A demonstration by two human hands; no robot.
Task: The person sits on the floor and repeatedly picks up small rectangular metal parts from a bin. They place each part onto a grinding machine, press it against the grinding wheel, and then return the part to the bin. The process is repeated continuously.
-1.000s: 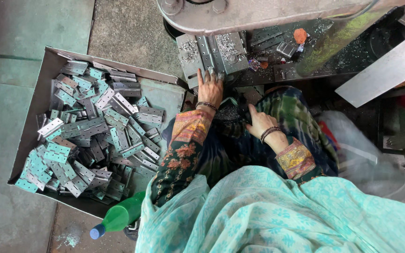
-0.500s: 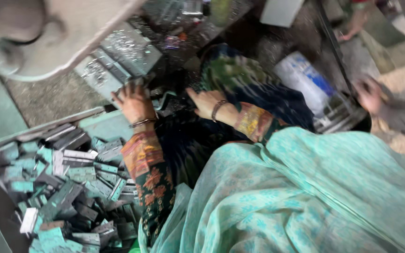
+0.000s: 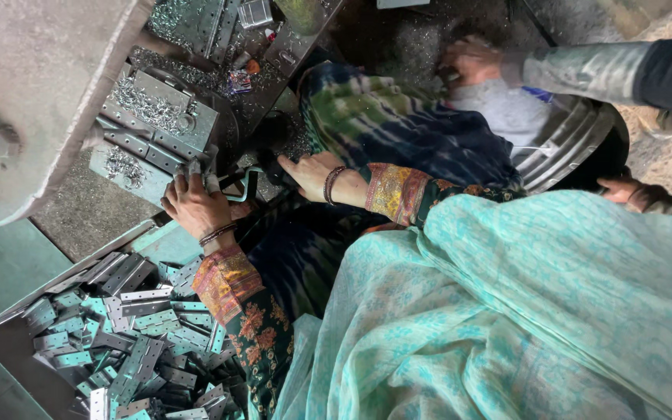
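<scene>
Head view: hinge plates (image 3: 130, 342) beside hands (image 3: 196, 206)

Pale turquoise patterned cloth shawl (image 3: 507, 311) with a faint lighter print. Dark sleeves (image 3: 250, 327) with orange-red floral pattern and gold-orange woven cuffs. Green and navy tie-dyed garment (image 3: 398, 124). Grey punched metal plates (image 3: 141, 342), some tinted teal. Dark beaded bracelets (image 3: 333, 183).
</scene>
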